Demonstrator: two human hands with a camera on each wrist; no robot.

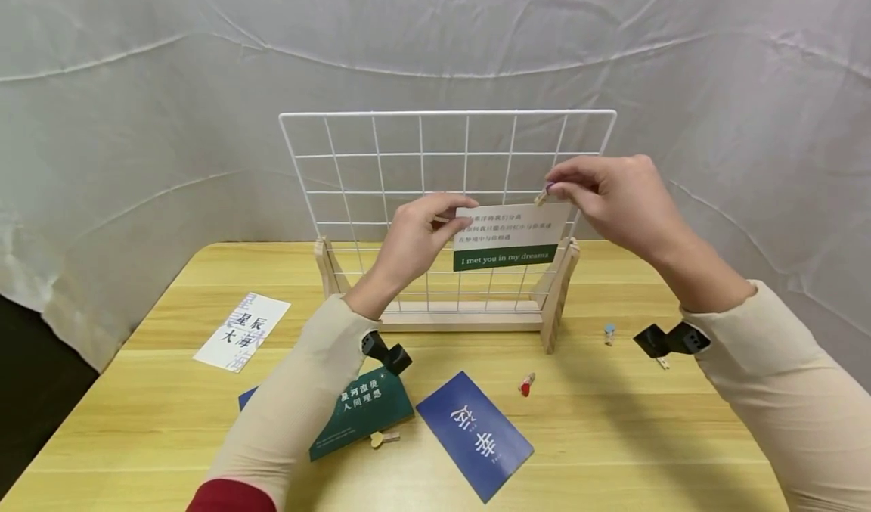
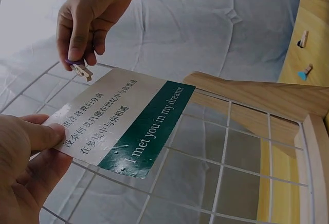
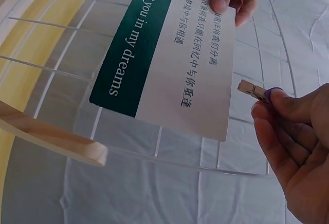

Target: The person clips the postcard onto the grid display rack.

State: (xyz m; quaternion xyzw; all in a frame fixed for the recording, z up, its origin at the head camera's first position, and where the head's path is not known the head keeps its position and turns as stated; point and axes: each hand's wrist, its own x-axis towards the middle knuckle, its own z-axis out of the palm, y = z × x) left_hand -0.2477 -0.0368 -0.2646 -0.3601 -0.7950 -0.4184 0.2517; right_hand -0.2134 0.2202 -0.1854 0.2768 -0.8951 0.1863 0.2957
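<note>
A white and green postcard is held up against the white wire grid in its wooden stand. My left hand pinches the card at its left end, thumb in front. Beside the card's upper right corner, my right hand pinches a small wooden clothespin with a purple decoration. In the right wrist view a gap separates the clothespin's tip from the card's edge. The left wrist view shows the card's printed face in front of the wires.
On the table lie a white card, a green card and a blue card. Loose clothespins are scattered about: a yellow one, a red one and a blue one. A pale cloth hangs behind.
</note>
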